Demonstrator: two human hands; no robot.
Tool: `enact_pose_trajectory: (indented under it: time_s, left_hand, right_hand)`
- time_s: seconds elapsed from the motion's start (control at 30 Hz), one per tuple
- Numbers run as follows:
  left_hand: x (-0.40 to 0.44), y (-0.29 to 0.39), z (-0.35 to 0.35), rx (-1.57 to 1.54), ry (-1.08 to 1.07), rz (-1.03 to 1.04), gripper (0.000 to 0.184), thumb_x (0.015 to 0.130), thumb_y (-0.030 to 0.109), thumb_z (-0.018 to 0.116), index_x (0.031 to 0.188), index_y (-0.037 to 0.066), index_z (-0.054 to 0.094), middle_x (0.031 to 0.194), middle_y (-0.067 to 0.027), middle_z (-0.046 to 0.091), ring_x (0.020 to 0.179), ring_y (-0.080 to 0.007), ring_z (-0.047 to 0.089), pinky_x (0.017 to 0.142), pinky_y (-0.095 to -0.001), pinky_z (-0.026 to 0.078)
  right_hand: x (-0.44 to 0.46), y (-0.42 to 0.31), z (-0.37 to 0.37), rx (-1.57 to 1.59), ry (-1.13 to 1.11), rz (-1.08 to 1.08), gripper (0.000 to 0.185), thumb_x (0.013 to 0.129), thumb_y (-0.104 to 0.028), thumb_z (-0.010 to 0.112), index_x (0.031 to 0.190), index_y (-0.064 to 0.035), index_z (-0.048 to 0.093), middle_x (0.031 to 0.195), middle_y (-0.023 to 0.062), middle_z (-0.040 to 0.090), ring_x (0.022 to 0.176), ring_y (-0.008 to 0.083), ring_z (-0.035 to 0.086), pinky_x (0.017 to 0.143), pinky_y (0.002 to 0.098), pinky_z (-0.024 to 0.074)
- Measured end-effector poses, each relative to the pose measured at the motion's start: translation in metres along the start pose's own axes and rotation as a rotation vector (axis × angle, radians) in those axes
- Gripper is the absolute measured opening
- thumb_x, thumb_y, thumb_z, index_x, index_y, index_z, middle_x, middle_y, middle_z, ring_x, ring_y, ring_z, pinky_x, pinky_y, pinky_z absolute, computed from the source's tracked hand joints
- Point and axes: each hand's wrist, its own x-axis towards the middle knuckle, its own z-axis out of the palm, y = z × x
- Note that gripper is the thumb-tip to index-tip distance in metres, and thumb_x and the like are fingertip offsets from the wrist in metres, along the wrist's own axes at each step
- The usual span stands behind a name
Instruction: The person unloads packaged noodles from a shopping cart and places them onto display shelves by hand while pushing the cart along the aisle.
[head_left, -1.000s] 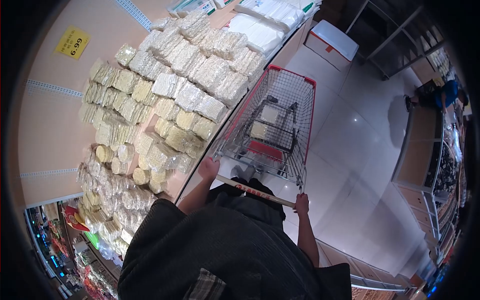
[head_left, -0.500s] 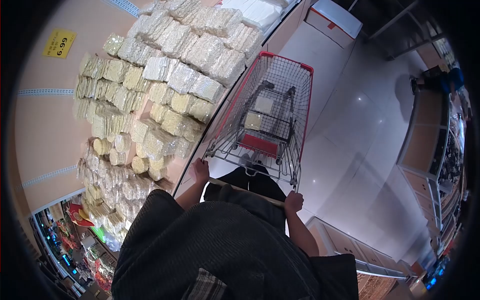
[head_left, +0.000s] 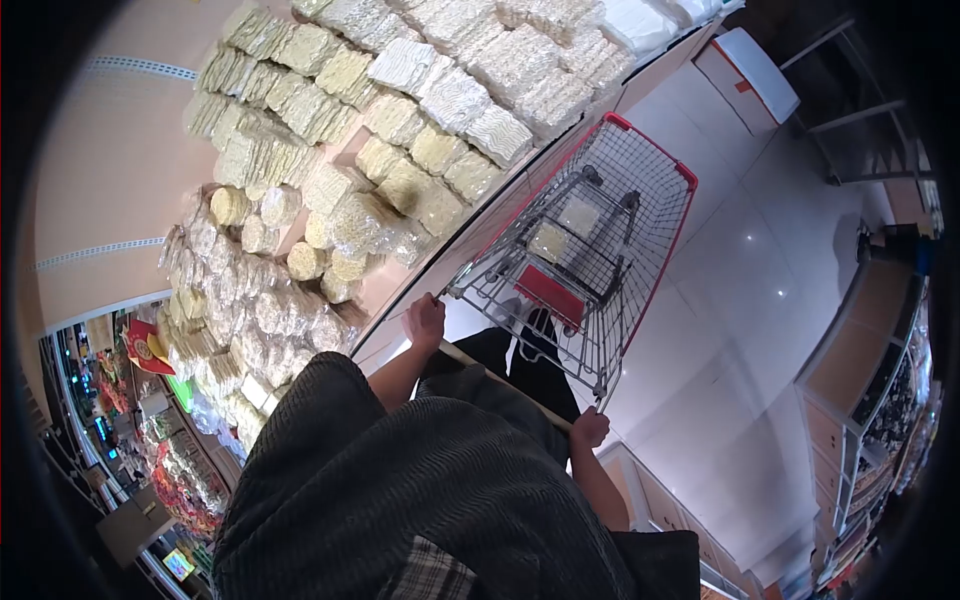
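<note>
Beside the stacked dried noodles (head_left: 440, 148): one shopping cart (head_left: 648, 148), red-rimmed. Left hand (head_left: 426, 320), closed around one end of its handle (head_left: 540, 407); right hand (head_left: 590, 428), closed around the other, a wide hold presumably for even steering. Two pale packs (head_left: 547, 243), seen near each other within the cart's wire mesh, apparently lying flat for stability.

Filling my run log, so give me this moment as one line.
left hand: on cart handle | right hand: on cart handle | cart: two pale packs inside
</note>
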Motion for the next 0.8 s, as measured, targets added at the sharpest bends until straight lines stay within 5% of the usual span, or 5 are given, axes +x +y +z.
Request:
enact_pose_trajectory:
  time_s: [0.8]
  left_hand:
    - [-0.043,-0.12,0.018,0.044,0.042,0.084,0.024,0.092,0.032,0.065,0.092,0.008,0.072,0.087,-0.0175,0.075,0.081,-0.0399,0.072,0.076,-0.0503,0.055]
  right_hand:
    - [-0.076,0.094,0.121,0.084,0.067,0.003,0.04,0.09,-0.034,0.058,0.089,0.0017,0.075,0.096,0.0227,0.075,0.091,0.0425,0.072,0.083,0.054,0.0562]
